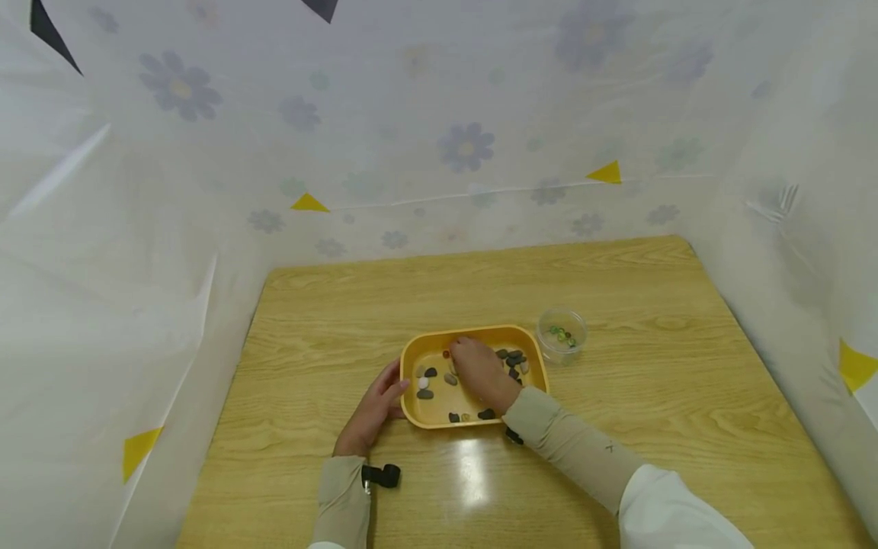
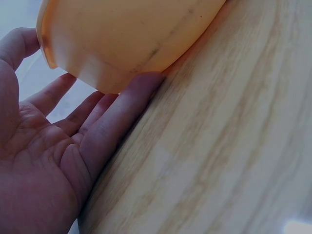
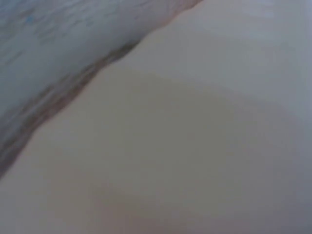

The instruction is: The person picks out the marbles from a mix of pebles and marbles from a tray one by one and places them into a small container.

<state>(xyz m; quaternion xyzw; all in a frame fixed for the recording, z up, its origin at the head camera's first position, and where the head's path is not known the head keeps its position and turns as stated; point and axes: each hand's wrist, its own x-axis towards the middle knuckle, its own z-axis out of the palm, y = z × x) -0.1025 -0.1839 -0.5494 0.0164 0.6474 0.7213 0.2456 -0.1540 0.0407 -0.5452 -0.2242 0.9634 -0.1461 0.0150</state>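
Note:
A yellow plastic tray [image 1: 473, 422] rests on the table with dark, grey and white pebbles scattered inside. At its left end my left hand [image 1: 373, 404] holds the tray, thumb at the rim and other fingers against the outer wall; the left wrist view shows the hand [image 2: 53, 151] touching the tray wall [image 2: 122, 39]. My right hand [image 1: 483, 371] reaches down into the tray among the pebbles, its fingertips mostly hidden beside a small red bead [image 1: 446, 354]. Whether it pinches anything is hidden. The right wrist view is blurred and shows mostly a pale surface.
Right of the tray stands a clear round container [image 1: 562, 355] with several green glass pieces [image 1: 562, 334]. A white pebble [image 1: 423, 383] lies near the tray's left end. Pale flowered sheeting [image 1: 411, 114] surrounds the wooden table [image 1: 652, 343] at the back and sides.

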